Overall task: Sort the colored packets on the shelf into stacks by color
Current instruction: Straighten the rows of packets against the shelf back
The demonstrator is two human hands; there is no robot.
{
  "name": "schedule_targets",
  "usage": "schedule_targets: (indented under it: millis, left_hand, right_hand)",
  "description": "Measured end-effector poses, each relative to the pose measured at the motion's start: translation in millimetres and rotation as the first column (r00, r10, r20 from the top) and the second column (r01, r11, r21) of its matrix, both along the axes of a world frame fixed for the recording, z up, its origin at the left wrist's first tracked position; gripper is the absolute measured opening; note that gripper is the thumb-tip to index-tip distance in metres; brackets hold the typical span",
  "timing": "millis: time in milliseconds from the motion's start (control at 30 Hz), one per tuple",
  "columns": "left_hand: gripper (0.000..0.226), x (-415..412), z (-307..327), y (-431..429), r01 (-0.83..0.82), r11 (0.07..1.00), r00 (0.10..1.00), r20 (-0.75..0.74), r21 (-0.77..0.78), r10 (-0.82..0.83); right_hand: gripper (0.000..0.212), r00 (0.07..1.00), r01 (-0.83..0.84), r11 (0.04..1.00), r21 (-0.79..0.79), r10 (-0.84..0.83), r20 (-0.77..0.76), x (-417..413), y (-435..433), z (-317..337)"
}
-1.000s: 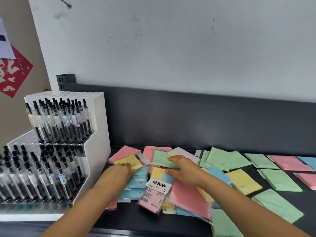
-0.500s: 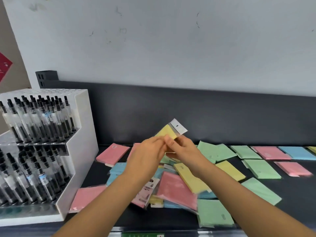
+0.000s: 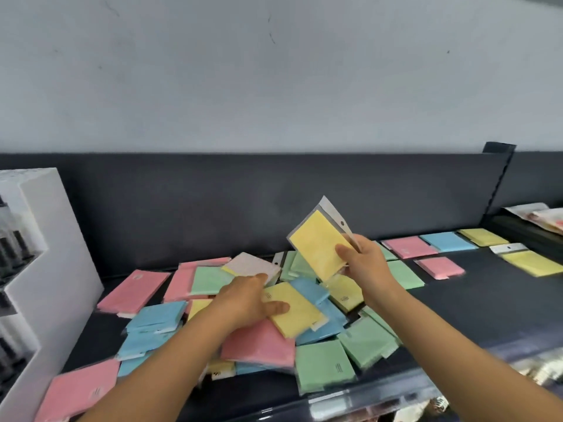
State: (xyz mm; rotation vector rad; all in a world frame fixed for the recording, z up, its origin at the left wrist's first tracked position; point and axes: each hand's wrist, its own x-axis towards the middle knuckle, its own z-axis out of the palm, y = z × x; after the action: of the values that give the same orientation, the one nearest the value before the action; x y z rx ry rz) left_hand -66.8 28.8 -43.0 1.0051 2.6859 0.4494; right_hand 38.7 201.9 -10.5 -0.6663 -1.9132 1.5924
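Observation:
My right hand holds a yellow packet upright above the shelf, thumb on its front. Lower down, my left hand grips a second yellow packet that lies on top of the mixed pile, thumb pressed on its face. The pile under both hands mixes pink, blue, green and yellow packets. More packets lie singly to the right: pink, blue, yellow.
A white pen display rack stands at the left end of the dark shelf. A dark back panel runs behind the packets. A clear price rail edges the front. Other goods sit past a divider at far right.
The view has swung right. My right hand carried the yellow packet to the right and kept it raised. My left hand let go of it and dropped onto another yellow packet in the pile.

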Motion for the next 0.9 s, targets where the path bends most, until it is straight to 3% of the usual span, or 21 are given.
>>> schedule_targets:
  millis: [200, 300, 367, 500, 667, 900]
  left_hand:
    - [0.070, -6.5, -1.7, 8.2, -0.003, 0.993, 1.000, -0.023, 0.117, 0.006]
    - [0.041, -8.2, 1.6, 9.7, 0.000, 0.960, 1.000, -0.015, 0.279, 0.004]
    - [0.025, -8.3, 7.0, 9.9, -0.048, 0.913, 0.999, 0.011, 0.405, 0.047]
    - [0.023, -10.2, 19.9, 7.0, -0.189, 0.816, 0.980, 0.049, 0.546, 0.194]
    - [0.017, -13.3, 29.7, 2.2, -0.322, 0.620, 0.938, 0.154, 0.715, 0.309]
    - [0.013, -9.3, 35.1, 9.5, -0.406, 0.460, 0.912, 0.320, 0.790, 0.255]
  right_hand:
    - [0.020, 0.999, 0.030, 1.000, 0.006, -0.030, 0.015, 9.5, 8.1, -3.7]
    - [0.020, 1.000, 0.026, 1.000, 0.005, -0.026, 0.010, 10.2, 8.7, -4.0]
    - [0.020, 1.000, 0.029, 1.000, 0.007, -0.029, 0.008, 9.3, 8.8, -3.3]
    - [0.019, 0.999, 0.034, 0.999, 0.019, -0.034, 0.012, 7.2, 10.0, -2.4]
    - [0.023, 0.998, 0.052, 0.999, 0.014, -0.051, -0.029, 7.6, 16.5, 0.3]
    - [0.025, 0.985, 0.160, 0.986, 0.051, -0.156, -0.068, 17.8, 37.4, 4.0]
